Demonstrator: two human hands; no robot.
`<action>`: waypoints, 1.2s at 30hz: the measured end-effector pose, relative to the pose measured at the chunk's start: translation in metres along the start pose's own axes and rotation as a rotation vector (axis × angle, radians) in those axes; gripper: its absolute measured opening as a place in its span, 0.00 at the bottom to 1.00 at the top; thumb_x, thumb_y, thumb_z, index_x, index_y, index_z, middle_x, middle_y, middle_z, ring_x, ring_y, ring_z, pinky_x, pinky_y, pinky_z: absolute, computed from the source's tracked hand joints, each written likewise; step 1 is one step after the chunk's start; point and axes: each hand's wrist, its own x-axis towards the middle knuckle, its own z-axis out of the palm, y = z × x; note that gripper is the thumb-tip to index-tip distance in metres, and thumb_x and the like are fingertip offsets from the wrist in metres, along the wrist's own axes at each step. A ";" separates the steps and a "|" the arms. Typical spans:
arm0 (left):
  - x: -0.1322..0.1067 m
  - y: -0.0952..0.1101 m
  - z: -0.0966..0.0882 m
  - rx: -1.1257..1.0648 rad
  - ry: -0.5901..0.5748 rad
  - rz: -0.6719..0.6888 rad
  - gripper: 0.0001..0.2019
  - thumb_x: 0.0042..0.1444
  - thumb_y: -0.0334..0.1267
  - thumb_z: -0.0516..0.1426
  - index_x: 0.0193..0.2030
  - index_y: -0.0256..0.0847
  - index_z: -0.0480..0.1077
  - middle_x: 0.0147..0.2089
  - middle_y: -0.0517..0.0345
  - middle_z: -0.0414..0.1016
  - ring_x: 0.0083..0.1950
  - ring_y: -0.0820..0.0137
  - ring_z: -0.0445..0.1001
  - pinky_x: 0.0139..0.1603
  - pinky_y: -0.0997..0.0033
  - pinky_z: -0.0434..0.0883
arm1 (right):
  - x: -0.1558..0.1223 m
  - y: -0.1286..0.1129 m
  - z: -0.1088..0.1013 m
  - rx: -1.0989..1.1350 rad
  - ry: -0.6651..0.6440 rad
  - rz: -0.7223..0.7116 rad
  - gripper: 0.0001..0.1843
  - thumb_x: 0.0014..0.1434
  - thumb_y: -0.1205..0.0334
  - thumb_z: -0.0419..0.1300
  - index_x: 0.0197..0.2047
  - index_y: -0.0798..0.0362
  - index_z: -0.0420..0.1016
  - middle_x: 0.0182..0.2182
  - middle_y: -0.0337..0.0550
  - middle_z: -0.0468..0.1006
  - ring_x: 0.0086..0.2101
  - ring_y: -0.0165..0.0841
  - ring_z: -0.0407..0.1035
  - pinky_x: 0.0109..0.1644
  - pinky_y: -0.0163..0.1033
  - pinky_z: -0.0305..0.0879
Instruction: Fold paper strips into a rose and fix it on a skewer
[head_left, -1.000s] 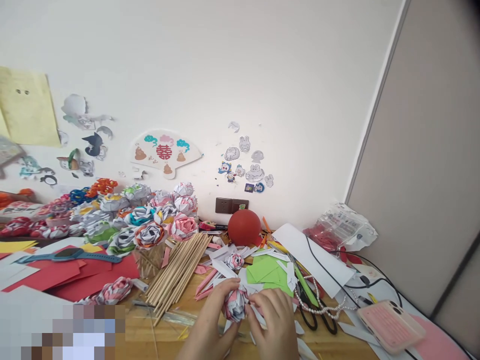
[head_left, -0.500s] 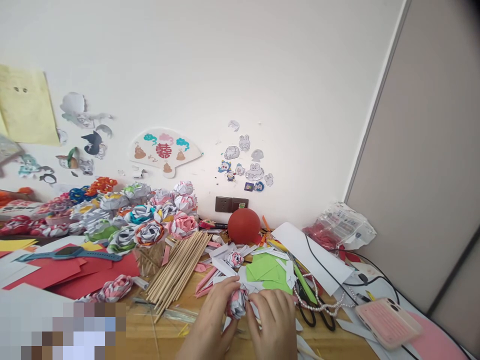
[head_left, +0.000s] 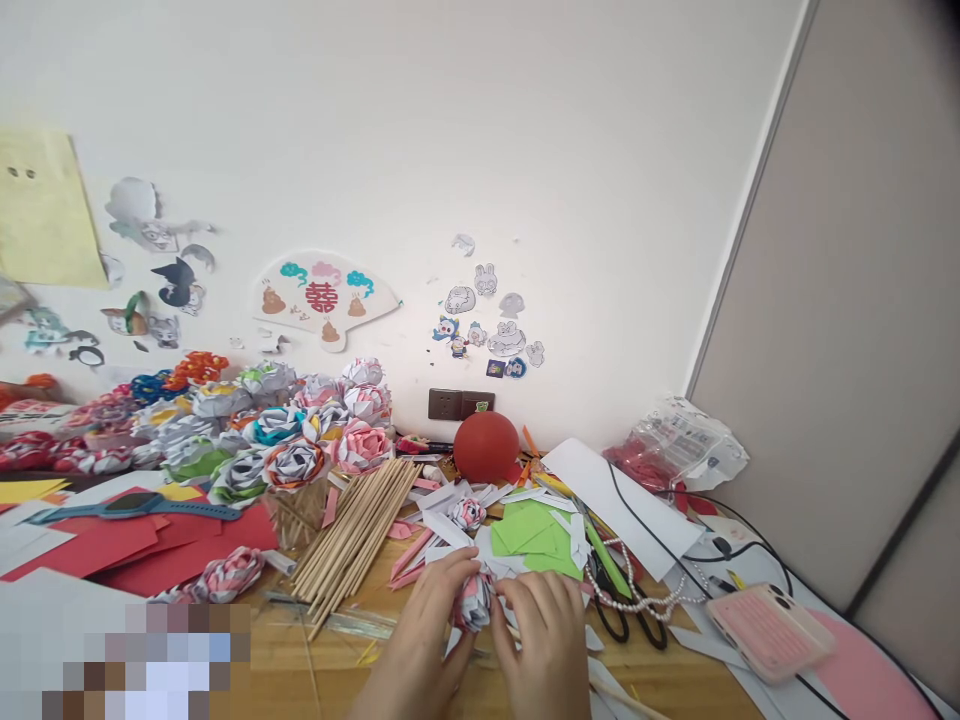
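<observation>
Both my hands meet low in the middle of the view around a small pink, white and grey folded paper rose [head_left: 474,600]. My left hand [head_left: 424,630] curls round its left side, fingers closed on it. My right hand [head_left: 544,630] pinches its right edge with thumb and fingers. The rose is just above the wooden tabletop [head_left: 315,665]. A second small paper rose [head_left: 467,513] lies just beyond, among white and pink paper strips.
A bundle of wooden skewers [head_left: 352,540] lies left of my hands. Many finished paper roses [head_left: 292,440] crowd the back left. Green paper [head_left: 536,535], a red ball [head_left: 486,446], scissors [head_left: 626,620], a pink phone [head_left: 761,630], red paper and a blue watch [head_left: 131,507] surround them.
The view has drifted slightly, so everything sits a little higher and further left. My hands stay on the rose, with fingers shifted a little around it.
</observation>
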 end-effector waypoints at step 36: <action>0.001 -0.003 0.000 -0.006 -0.076 0.020 0.30 0.43 0.18 0.49 0.53 0.45 0.61 0.55 0.48 0.69 0.57 0.63 0.66 0.55 0.61 0.67 | 0.005 0.007 -0.003 0.212 -0.151 -0.045 0.09 0.62 0.69 0.47 0.32 0.52 0.64 0.26 0.40 0.68 0.29 0.34 0.61 0.35 0.40 0.53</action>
